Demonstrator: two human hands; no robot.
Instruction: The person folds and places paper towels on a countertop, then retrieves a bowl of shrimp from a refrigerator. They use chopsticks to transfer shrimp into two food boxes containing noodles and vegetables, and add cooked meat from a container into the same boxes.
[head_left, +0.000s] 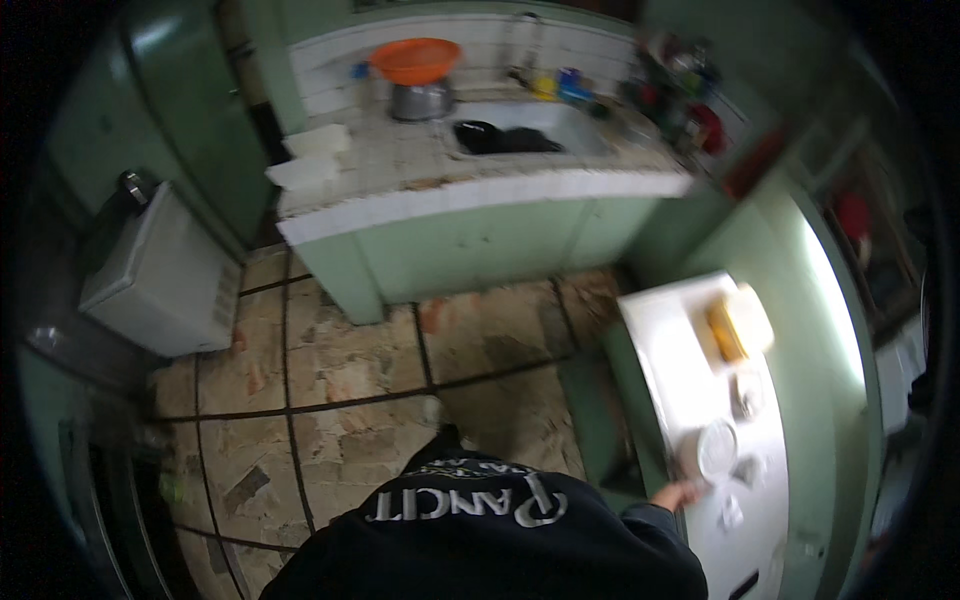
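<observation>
My right hand (677, 493) reaches out from a dark sleeve to the near edge of a narrow white counter (675, 360) on my right. Its fingers touch or rest beside a round white plate or lid (716, 449); blur hides whether they grip it. Small white crumpled items (731, 512) lie just past the hand. Farther along the counter sit a yellow-orange object and a pale container (742, 322). My left hand is out of view. My dark printed top (470, 520) fills the lower middle.
Ahead stands a green cabinet with a tiled top, a sink (520, 135) holding something dark, a metal pot (419, 100) under an orange bowl (415, 60), and white tubs (310, 155). A white appliance (160, 275) stands at left. The floor (340, 370) has worn tiles.
</observation>
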